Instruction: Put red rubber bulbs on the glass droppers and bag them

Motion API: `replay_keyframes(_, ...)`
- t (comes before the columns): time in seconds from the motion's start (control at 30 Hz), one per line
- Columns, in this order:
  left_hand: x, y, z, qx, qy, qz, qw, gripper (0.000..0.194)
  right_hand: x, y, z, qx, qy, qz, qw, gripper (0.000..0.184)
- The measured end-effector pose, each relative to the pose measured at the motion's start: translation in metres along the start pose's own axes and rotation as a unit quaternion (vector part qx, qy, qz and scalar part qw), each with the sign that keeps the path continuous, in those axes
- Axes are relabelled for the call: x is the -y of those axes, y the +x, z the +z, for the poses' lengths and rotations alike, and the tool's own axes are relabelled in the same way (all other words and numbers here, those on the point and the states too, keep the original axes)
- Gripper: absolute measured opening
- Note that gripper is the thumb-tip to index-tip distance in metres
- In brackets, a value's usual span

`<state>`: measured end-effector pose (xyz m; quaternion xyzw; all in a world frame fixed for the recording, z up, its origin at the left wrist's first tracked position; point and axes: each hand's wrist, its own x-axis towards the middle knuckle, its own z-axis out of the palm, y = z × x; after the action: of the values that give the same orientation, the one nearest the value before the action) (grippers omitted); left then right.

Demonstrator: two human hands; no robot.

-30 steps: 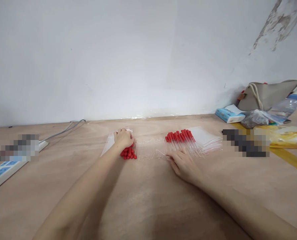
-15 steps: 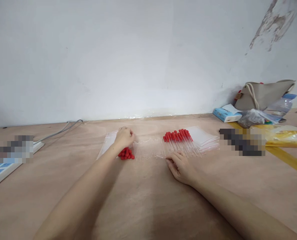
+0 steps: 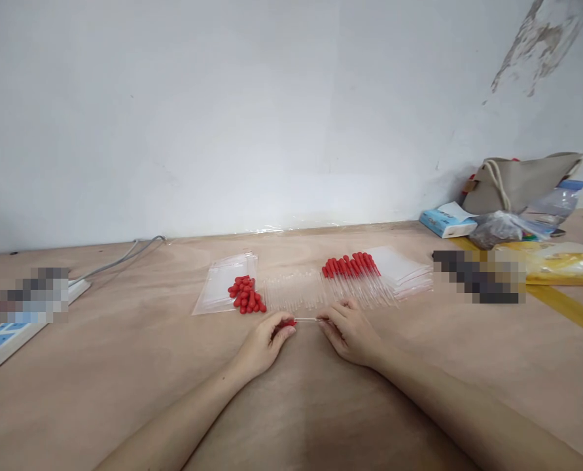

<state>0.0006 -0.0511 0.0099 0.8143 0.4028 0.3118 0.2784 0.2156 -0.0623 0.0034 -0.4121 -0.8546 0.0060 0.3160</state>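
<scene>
My left hand [image 3: 267, 341] is closed on a red rubber dropper bulb [image 3: 287, 322], mostly hidden by the fingers. My right hand [image 3: 347, 332] pinches a thin clear dropper tube [image 3: 305, 319], which lies level between both hands and meets the bulb at its left end. Beyond my left hand, loose red bulbs [image 3: 246, 296] are heaped on clear plastic bags [image 3: 212, 288]. A row of bare clear tubes [image 3: 288, 291] lies behind the hands. Droppers fitted with red bulbs [image 3: 350, 267] lie side by side past my right hand.
More flat bags [image 3: 402, 271] lie right of the fitted droppers. A power strip [image 3: 23, 337] with a grey cable [image 3: 119, 260] is at the left. At the back right stand a blue tissue box [image 3: 443, 224], a grey bag [image 3: 521, 184] and a yellow package [image 3: 556, 263].
My left hand has come from the heap of bulbs toward me and to the right, bringing a red bulb to the tube. The right hand has barely moved and keeps the tube.
</scene>
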Motion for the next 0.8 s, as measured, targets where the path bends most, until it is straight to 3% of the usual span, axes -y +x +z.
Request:
replay_keyframes(0.57, -0.006, -0.003, -0.004, 0.007, 0.011, 0.053, 0.999, 0.017, -0.010, 0.001, -0.001, -0.006, 0.031, -0.068, 0.997, 0.020)
replay_keyframes(0.8, -0.008, -0.004, -0.004, 0.019, 0.064, 0.067, 0.995, 0.019, -0.006, 0.001, -0.001, -0.024, -0.048, -0.090, 0.995, 0.021)
